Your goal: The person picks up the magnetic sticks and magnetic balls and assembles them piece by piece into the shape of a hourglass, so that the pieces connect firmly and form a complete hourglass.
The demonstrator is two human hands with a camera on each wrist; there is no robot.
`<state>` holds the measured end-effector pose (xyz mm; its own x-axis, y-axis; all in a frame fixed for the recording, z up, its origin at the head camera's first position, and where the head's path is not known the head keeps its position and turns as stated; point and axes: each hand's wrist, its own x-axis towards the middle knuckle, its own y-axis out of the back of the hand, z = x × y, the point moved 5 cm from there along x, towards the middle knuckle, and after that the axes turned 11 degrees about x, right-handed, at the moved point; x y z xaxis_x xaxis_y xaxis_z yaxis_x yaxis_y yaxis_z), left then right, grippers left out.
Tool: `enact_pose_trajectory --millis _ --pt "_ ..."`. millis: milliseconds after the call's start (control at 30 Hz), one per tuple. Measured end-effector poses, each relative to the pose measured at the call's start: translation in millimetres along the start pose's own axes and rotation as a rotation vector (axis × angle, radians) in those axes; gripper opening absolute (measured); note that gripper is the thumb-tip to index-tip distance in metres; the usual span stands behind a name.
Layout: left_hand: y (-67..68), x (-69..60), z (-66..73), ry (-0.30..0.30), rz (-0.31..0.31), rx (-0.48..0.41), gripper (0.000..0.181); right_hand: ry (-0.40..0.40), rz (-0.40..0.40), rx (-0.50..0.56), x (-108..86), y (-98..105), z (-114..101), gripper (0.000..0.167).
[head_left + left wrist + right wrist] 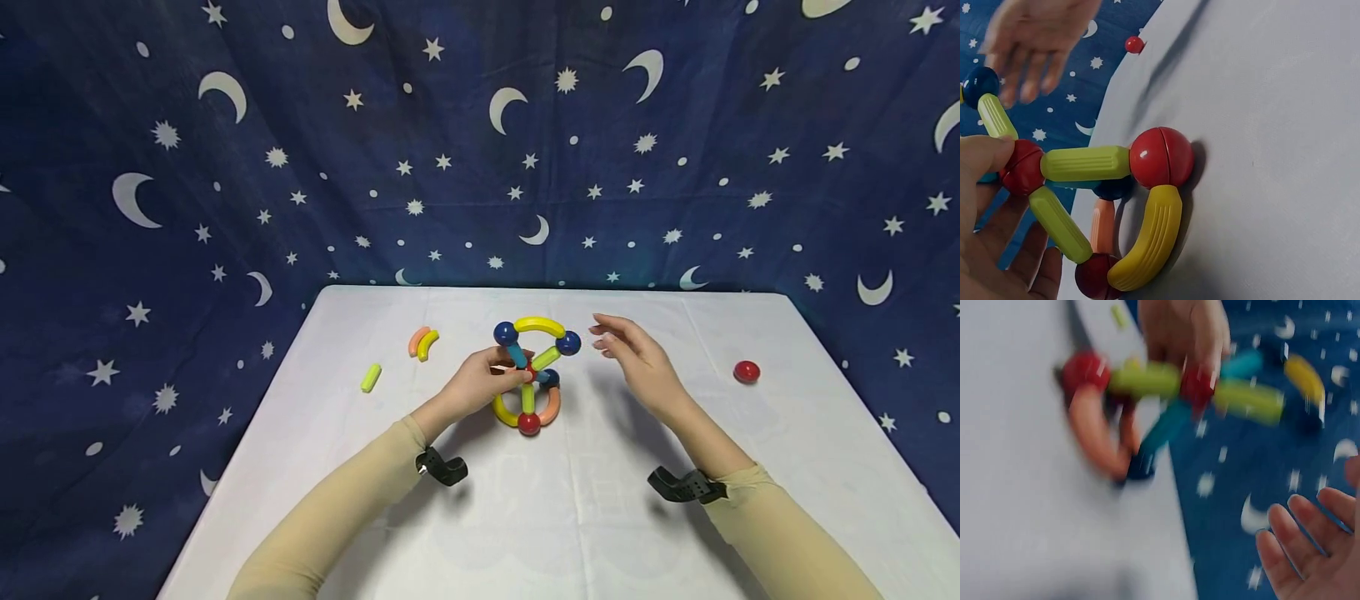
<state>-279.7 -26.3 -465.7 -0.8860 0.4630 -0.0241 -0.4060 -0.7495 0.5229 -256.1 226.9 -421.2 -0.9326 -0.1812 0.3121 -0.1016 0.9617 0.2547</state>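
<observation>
A built structure of rods and balls stands on the white table, its lower ring with a red ball (528, 424) and a yellow curved rod (1150, 240). My left hand (483, 383) grips the central red ball (1022, 167) between thumb and fingers. Above it, a green rod (546, 358) and a blue rod lead up to two dark blue balls, joined by a yellow curved rod (540, 323). My right hand (645, 367) is in the air right of the upper dark blue ball (568, 342), fingers spread and relaxed, holding nothing. The right wrist view is blurred.
On the table (465, 533) lie an orange curved piece (417, 340) and a yellow one (427, 346) side by side at the back left, with a green rod (371, 377) nearer. A red ball (746, 372) sits at the right. A star-patterned cloth (450, 150) hangs behind.
</observation>
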Motion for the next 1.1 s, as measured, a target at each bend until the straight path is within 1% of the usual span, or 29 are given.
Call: enact_pose_trajectory --millis 33,100,133,167,200,267,300,367,400,467,533,567,600,667,700,767,800,867,900,933,1000,1067,1100 --pt "-0.3 0.2 -0.2 -0.008 -0.004 0.002 0.02 -0.014 0.042 -0.041 -3.7 11.9 7.0 0.038" --pt "-0.6 0.3 0.0 -0.026 -0.01 0.004 0.019 -0.073 0.11 -0.167 -13.1 35.8 23.5 0.035" --pt "-0.4 -0.2 -0.4 -0.027 -0.01 0.007 0.019 -0.112 0.126 -0.234 -17.5 46.7 37.1 0.035" --pt "-0.2 -0.6 -1.3 -0.027 -0.009 0.009 0.019 -0.16 0.12 -0.288 -22.9 55.2 46.6 0.034" --pt "0.2 -1.0 -1.9 -0.032 -0.006 0.01 0.019 -0.207 0.094 -0.348 -28.7 61.1 54.6 0.034" --pt "0.5 -1.5 -3.1 -0.037 -0.003 0.014 0.019 -0.268 0.006 -0.461 -40.0 66.2 67.5 0.034" --pt "0.5 -1.7 -3.7 -0.038 -0.003 0.015 0.019 -0.287 -0.041 -0.506 -44.9 66.1 72.4 0.034" --pt "0.9 -2.1 -4.0 -0.043 -0.003 0.019 0.022 -0.302 -0.122 -0.563 -52.4 63.6 79.8 0.037" --pt "1.4 -2.1 -4.0 -0.046 -0.005 0.021 0.024 -0.295 -0.142 -0.593 -54.8 61.8 81.3 0.038" --pt "3.8 -3.5 -4.5 -0.046 -0.013 0.035 0.029 -0.28 -0.151 -0.637 -57.2 59.7 82.9 0.04" --pt "10.5 -6.0 -6.8 -0.048 -0.006 0.081 0.035 -0.271 -0.15 -0.659 -58.4 58.7 82.8 0.04" --pt "16.3 -7.8 -8.8 -0.049 0.009 0.121 0.037 -0.268 -0.149 -0.665 -58.9 58.6 82.1 0.04" --pt "23.8 -10.2 -12.4 -0.046 0.035 0.179 0.038 -0.268 -0.151 -0.671 -59.4 58.5 81.3 0.04" --pt "44.9 -17.4 -20.5 -0.028 0.113 0.339 0.04 -0.268 -0.157 -0.677 -61.1 57.7 80.7 0.04" --pt "57.5 -21.9 -26.7 -0.013 0.163 0.438 0.039 -0.27 -0.16 -0.683 -61.7 57.1 80.1 0.04" --pt "84.2 -33.9 -41.4 0.047 0.258 0.62 0.037 -0.269 -0.163 -0.689 -61.7 54.4 78.1 0.04" --pt "97.0 -41.2 -49.8 0.089 0.293 0.697 0.037 -0.267 -0.163 -0.685 -61.0 52.0 77.0 0.04" --pt "119.5 -56.9 -67.6 0.182 0.332 0.806 0.039 -0.258 -0.169 -0.657 -57.4 43.9 74.6 0.04" --pt "128.3 -64.3 -75.7 0.221 0.339 0.84 0.041 -0.253 -0.175 -0.631 -54.7 38.3 73.4 0.04" --pt "135.5 -71.5 -83.0 0.262 0.337 0.853 0.044 -0.25 -0.183 -0.601 -51.6 31.8 72.2 0.041" --pt "144.6 -82.8 -95.6 0.325 0.318 0.864 0.05 -0.248 -0.207 -0.539 -43.9 16.3 70.8 0.043" --pt "148.9 -91.1 -103.7 0.358 0.297 0.854 0.052 -0.249 -0.243 -0.481 -33.9 -1.4 69.8 0.046" --pt "149.7 -93.6 -106.0 0.365 0.29 0.849 0.052 -0.254 -0.262 -0.46 -28.6 -10.1 69.4 0.047"
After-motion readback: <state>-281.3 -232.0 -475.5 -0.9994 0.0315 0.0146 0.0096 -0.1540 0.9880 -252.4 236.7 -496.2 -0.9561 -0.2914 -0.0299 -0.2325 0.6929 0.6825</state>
